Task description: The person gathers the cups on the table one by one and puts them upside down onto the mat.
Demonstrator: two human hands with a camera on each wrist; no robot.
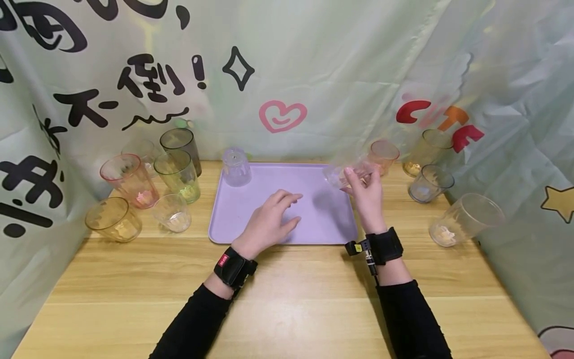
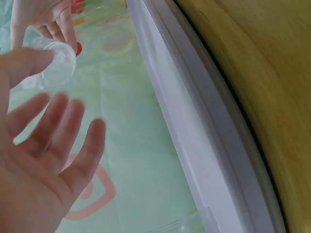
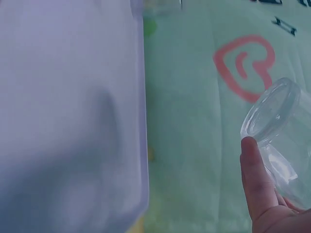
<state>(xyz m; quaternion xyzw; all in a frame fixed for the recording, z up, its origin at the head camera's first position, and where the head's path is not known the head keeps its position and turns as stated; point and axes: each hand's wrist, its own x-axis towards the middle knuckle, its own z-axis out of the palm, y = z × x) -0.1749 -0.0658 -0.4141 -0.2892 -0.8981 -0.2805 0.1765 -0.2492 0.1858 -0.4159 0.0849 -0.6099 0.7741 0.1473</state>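
My right hand (image 1: 365, 194) pinches a clear cylindrical cup (image 1: 335, 175), plastic or glass, between thumb and fingers. I should level it gently before lowering toward the lavender tray (image 1: 278, 177). Its long axis lies almost sideways, one end toward my relaxed, unoccupied left hand (image 1: 266, 222); mouth or base, I cannot tell.

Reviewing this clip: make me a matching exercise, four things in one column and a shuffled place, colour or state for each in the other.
Things
1. Left hand
2. Right hand
3. Tray
4. Cup on the tray

Descriptions
A. lilac and flat
B. at the far left corner
C. grips a clear cup
D. grasps nothing

Pairs: 1-D, 2-C, 3-A, 4-B
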